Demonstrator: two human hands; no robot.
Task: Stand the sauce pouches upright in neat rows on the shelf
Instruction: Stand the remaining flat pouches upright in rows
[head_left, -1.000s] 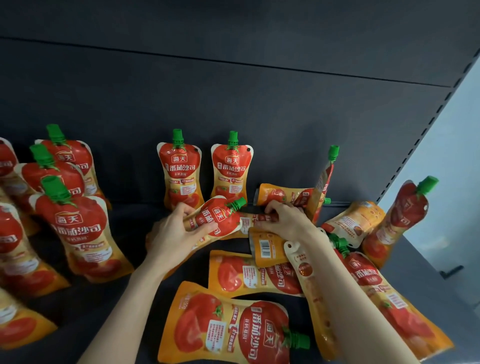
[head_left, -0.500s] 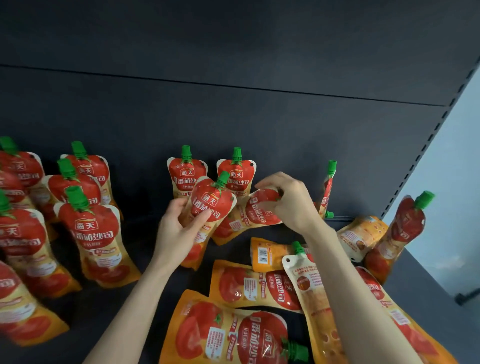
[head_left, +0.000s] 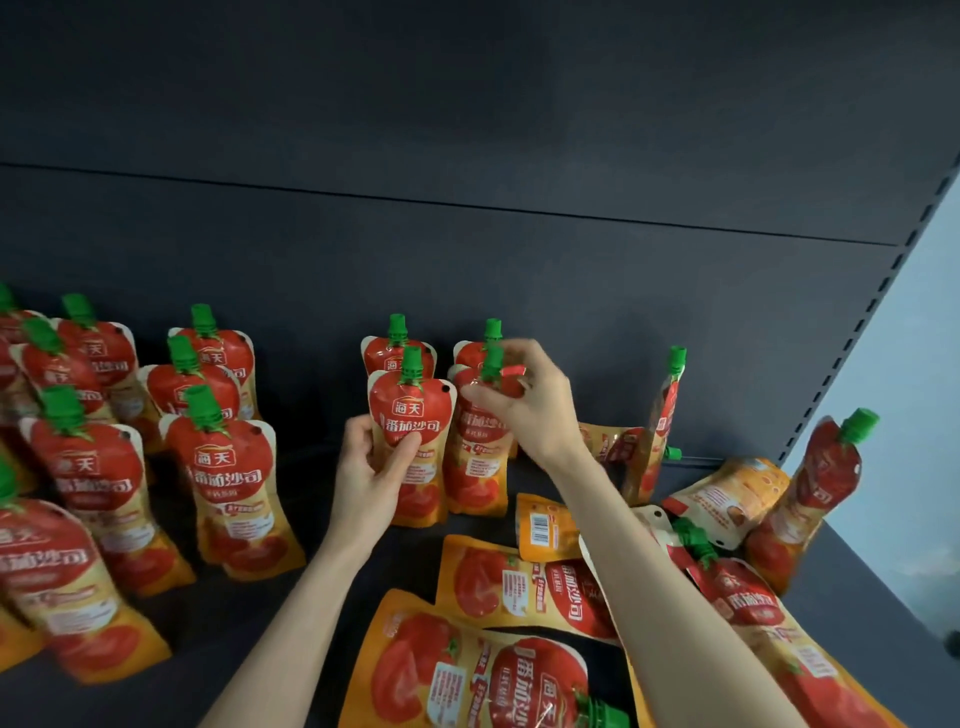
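While the left hand (head_left: 370, 475) grips an upright red-and-orange plastic sauce pouch (head_left: 411, 415) on the dark shelf (head_left: 244, 618), the right hand (head_left: 527, 410) pinches the top of the neighbouring pouch (head_left: 475, 467) — flat pouches (head_left: 519, 582) lie at the shelf's front.

The dark shelf (head_left: 223, 618) carries standing pouches (head_left: 231, 483) along its left and back, and flat pouches (head_left: 483, 577) near its front right corner.

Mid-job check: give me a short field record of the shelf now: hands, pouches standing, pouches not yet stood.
left hand: grips left front pouch by its body, upright
right hand: pinches right front pouch near its green cap, upright
standing: left-side rows on the shelf
lying flat: front-right pouches, several
leaning: far-right pouch, tilted
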